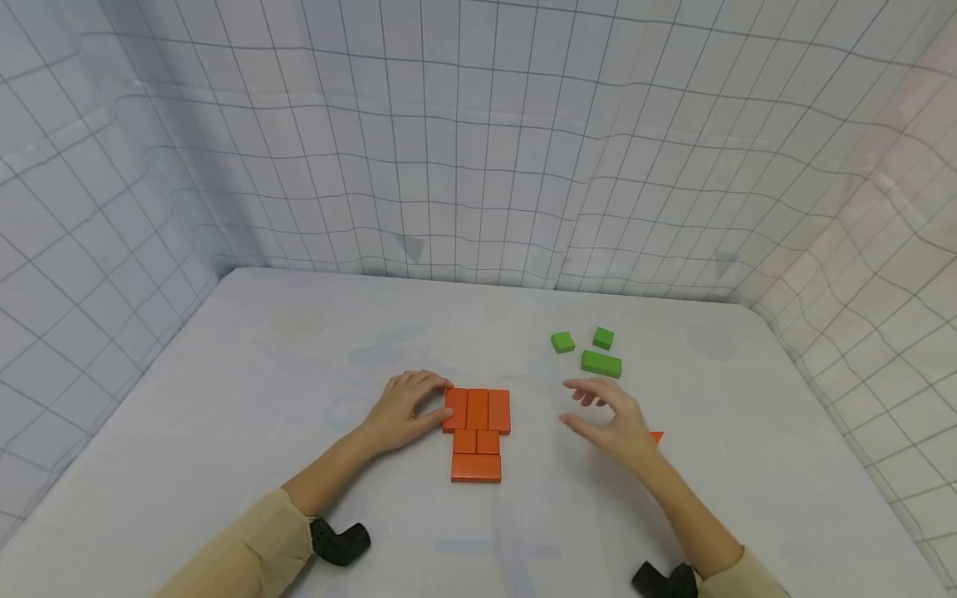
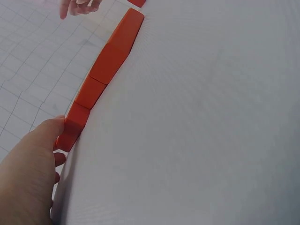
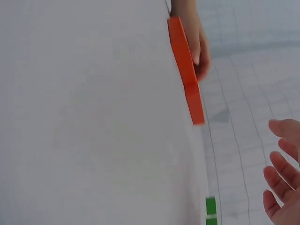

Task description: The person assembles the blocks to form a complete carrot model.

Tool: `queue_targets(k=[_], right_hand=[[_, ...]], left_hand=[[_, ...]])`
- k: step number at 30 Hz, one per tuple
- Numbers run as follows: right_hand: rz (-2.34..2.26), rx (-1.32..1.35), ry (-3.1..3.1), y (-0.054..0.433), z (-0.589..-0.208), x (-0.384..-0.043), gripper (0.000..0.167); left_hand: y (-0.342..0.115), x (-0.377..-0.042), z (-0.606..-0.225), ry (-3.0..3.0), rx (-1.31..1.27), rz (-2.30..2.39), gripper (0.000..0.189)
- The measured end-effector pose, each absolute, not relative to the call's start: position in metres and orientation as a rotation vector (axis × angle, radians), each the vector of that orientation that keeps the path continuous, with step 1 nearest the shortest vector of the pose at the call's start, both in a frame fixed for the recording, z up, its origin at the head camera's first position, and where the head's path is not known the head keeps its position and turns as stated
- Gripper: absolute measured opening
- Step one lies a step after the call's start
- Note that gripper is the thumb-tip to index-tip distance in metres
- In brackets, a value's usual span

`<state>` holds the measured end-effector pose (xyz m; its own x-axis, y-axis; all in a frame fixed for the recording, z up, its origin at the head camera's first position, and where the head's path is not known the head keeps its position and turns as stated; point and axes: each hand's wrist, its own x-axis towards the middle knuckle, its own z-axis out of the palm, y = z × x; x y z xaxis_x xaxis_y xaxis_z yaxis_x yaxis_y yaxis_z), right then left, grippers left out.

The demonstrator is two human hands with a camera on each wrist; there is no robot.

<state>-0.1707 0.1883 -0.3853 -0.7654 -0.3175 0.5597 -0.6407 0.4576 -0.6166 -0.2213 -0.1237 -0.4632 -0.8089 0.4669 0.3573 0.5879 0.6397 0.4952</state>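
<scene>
Orange-red blocks lie joined flat on the table: three upright rectangles side by side, with the left block [image 1: 454,419] outermost, two small squares [image 1: 476,441] nearer me, and a crosswise rectangle [image 1: 476,468] nearest. My left hand [image 1: 409,409] rests at the left block, thumb on its left edge and a fingertip at its far corner. In the left wrist view the thumb touches the orange row [image 2: 101,65]. My right hand [image 1: 609,419] hovers right of the blocks, fingers loosely bent and apart, holding nothing. Green blocks lie just beyond it, including a long green block [image 1: 601,364].
Two small green pieces, a flat one [image 1: 563,342] and a cube [image 1: 603,338], sit behind the long green block. An orange pointed piece [image 1: 656,437] shows partly behind my right wrist. A white grid-lined curtain [image 1: 478,149] surrounds the table [image 1: 299,365].
</scene>
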Motion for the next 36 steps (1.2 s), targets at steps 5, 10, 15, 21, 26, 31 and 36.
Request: queue_targets(k=[5, 10, 15, 21, 26, 31, 36], right_hand=[[1.128, 0.743, -2.477, 0.230, -0.385, -0.175, 0.041], [1.116, 0.699, -2.599, 0.275, -0.405, -0.181, 0.041], [1.116, 0.688, -2.683, 0.305, -0.418, -0.180, 0.040], [1.125, 0.636, -2.802, 0.318, -0.427, -0.174, 0.044], [1.144, 0.658, -2.779, 0.319, -0.433, -0.173, 0.043], [1.197, 0.723, -2.732, 0.319, -0.437, -0.174, 0.039], [1.206, 0.764, -2.688, 0.321, -0.443, -0.176, 0.037]], left_hand=[[-0.124, -0.221, -0.463, -2.656, -0.873, -0.917, 0.035], [-0.124, -0.221, -0.463, -2.672, -0.871, -0.926, 0.034], [-0.125, -0.223, -0.467, -2.655, -0.875, -0.922, 0.035], [-0.124, -0.222, -0.465, -2.637, -0.886, -0.920, 0.036], [-0.124, -0.223, -0.465, -2.642, -0.886, -0.920, 0.036], [-0.124, -0.223, -0.465, -2.646, -0.884, -0.913, 0.036], [-0.124, -0.222, -0.465, -2.638, -0.892, -0.929, 0.036]])
